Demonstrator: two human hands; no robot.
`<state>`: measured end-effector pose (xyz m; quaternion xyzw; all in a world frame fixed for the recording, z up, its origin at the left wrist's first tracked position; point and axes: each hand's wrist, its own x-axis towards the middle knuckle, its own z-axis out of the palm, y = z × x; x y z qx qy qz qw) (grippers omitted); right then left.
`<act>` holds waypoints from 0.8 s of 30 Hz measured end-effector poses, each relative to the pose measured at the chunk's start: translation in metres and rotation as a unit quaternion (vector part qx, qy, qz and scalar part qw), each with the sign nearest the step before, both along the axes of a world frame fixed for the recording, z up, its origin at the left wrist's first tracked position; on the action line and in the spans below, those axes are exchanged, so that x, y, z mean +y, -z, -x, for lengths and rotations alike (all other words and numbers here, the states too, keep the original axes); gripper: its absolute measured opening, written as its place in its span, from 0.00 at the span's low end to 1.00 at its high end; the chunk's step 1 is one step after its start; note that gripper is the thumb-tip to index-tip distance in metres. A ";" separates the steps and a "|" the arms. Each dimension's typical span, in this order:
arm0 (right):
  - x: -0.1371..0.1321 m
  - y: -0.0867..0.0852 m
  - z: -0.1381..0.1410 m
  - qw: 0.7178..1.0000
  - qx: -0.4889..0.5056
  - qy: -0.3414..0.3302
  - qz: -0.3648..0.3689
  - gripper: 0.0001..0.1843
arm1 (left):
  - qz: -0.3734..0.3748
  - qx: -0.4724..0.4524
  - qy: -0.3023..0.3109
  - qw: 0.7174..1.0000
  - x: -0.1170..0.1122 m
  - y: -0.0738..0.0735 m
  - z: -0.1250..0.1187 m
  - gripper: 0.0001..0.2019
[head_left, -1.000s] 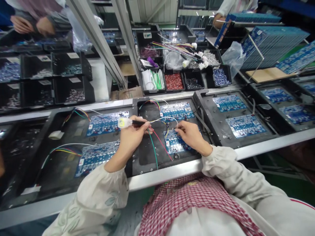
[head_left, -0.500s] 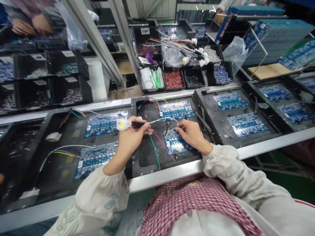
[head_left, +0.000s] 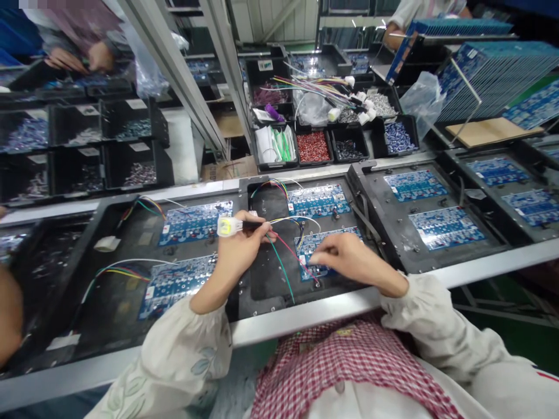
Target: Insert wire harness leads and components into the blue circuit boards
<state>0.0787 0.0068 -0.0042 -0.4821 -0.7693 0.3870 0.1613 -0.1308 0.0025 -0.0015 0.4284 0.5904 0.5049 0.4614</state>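
My left hand is closed on a wire harness, pinching its black sleeve between thumb and fingers. The harness's white connector juts out to the left. A white wire arcs to the right, yellow and dark wires bend down to the near blue circuit board, and loose green and red wires hang toward the tray's front. Over that board, my right hand has its thumb and curled forefinger close together near the red wire; whether anything is between them cannot be made out.
The black tray also holds a far circuit board with its own wires. Trays with boards stand on both sides. Behind are parts bins, a harness pile and a board rack. Another person's hands work at far left.
My right hand has left the white wire's end and moved down over the near board toward the red wire. My left hand still grips the harness. The whole view has shifted slightly.
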 end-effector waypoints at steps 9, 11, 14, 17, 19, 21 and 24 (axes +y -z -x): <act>0.005 0.019 0.031 0.988 0.125 0.083 0.025 0.03 | 0.000 -0.019 -0.001 1.000 -0.001 0.002 0.002 0.11; 0.006 0.021 0.032 0.990 0.117 0.076 0.014 0.04 | -0.002 -0.018 0.004 1.000 -0.001 0.003 0.003 0.11; 0.006 0.021 0.032 0.992 0.102 0.078 0.008 0.04 | -0.003 -0.013 0.008 1.000 -0.001 0.005 0.004 0.10; 0.007 0.022 0.033 0.994 0.083 0.073 -0.013 0.04 | -0.002 -0.009 0.010 1.000 -0.001 0.005 0.004 0.10; 0.008 0.023 0.032 0.996 0.050 0.059 -0.044 0.04 | -0.002 -0.005 0.011 1.000 -0.001 0.004 0.004 0.10; 0.007 0.021 0.029 0.996 0.004 0.042 -0.075 0.05 | -0.003 0.000 0.011 1.000 -0.001 0.004 0.003 0.09; 0.002 0.012 0.022 0.999 -0.018 -0.002 -0.051 0.08 | -0.002 0.005 0.008 1.000 -0.001 0.004 0.003 0.09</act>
